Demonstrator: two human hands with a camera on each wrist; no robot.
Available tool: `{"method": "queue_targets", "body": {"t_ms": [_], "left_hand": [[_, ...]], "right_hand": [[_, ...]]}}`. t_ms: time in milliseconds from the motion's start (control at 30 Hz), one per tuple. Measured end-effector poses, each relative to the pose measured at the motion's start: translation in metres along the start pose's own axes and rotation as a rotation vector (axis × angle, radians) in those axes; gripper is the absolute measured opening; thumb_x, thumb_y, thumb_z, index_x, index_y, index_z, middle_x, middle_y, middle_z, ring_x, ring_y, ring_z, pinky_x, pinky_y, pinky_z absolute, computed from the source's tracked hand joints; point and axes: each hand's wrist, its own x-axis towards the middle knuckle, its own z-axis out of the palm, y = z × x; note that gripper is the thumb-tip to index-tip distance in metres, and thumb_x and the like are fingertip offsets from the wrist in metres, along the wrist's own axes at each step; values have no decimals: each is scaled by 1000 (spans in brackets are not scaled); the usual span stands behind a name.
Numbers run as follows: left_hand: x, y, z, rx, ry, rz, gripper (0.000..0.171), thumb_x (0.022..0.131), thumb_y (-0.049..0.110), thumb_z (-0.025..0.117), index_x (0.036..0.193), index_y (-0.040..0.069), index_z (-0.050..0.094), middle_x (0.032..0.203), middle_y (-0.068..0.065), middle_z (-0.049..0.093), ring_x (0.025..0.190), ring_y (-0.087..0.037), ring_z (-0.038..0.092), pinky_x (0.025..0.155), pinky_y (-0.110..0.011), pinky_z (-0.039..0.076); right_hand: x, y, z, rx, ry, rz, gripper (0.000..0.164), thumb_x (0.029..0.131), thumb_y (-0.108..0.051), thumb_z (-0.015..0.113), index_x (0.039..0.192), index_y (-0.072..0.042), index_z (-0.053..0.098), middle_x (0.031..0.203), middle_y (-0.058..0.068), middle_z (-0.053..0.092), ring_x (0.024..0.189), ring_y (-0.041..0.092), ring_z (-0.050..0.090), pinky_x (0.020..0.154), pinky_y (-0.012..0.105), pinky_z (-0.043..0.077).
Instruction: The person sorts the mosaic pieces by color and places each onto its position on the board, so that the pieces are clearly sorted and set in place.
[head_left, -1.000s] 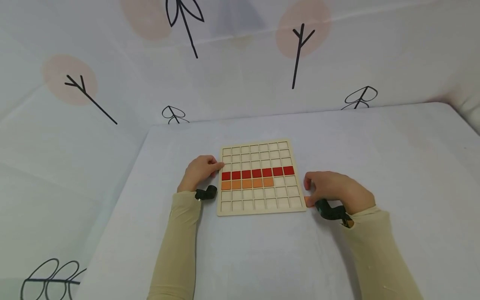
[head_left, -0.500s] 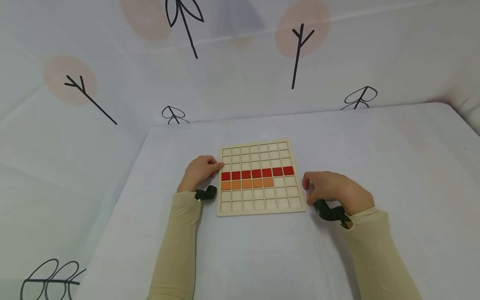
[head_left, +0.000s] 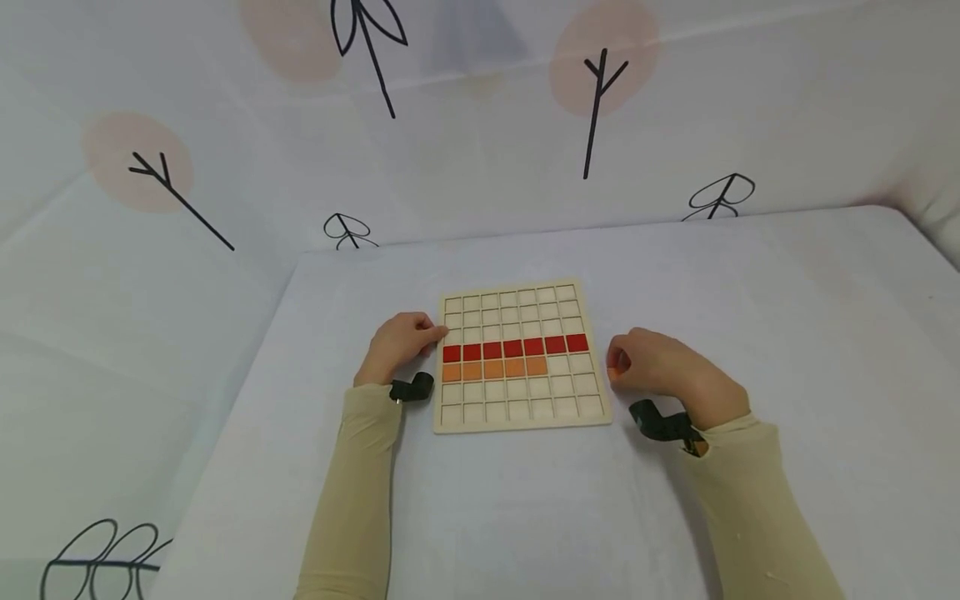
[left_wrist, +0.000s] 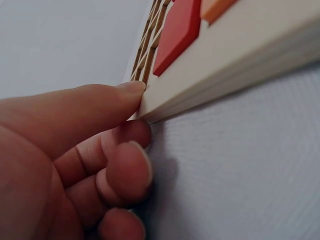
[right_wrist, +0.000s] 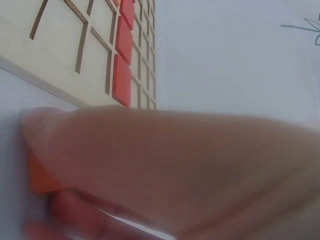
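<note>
A pale wooden grid board [head_left: 517, 386] lies flat in front of me in the head view. A full row of red square tiles [head_left: 512, 348] crosses it, and nearer to me several orange tiles [head_left: 492, 368] fill the left part of a row. My left hand [head_left: 401, 342] pinches the board's left edge, thumb on the rim and a fingertip at its side in the left wrist view. Just off the board's right edge, my right hand [head_left: 663, 371] pinches an orange tile [right_wrist: 41, 175] between thumb and curled fingers, which mostly hide it.
The board rests on a white cloth-covered table [head_left: 510, 508]. A white curtain [head_left: 480, 158] with drawn trees and leaves hangs behind and at the left. Dark wrist-camera mounts [head_left: 660, 421] stick out near both hands.
My right hand has shifted forward along the board's right side, away from the near corner, with the orange tile in its fingers. The left hand and the board have stayed put.
</note>
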Motion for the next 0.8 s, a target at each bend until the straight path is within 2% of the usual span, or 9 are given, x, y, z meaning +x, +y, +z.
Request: {"method": "queue_targets", "body": {"t_ms": [233,533,800], "left_hand": [[0,0,0,-12,-6,-7,33,83,45,57,75,13,57,64,-2,55,66,-19,46,58,-30,32],[0,1,1,-12,-12,-16,33,83,45,57,76,13,57,64,-2,55,67,-20,46,59,-30,32],[0,0,0,-18,-3,-15,32,82,45,57,76,13,57,64,-2,56,67,-20,46,59,-31,33]], "right_hand": [[3,4,3,23,-5,1,24,73,-15,71,90,-6,57,82,6,48,76,22,45,64,33,40],[2,9,3,72,24,-40,18,73,-11,67,86,-9,55,76,3,49,73,20,45,61,31,38],[0,12,-1,111,26,-70,14,80,-18,64,91,-12,58,80,2,53,76,19,47,64,32,38]]}}
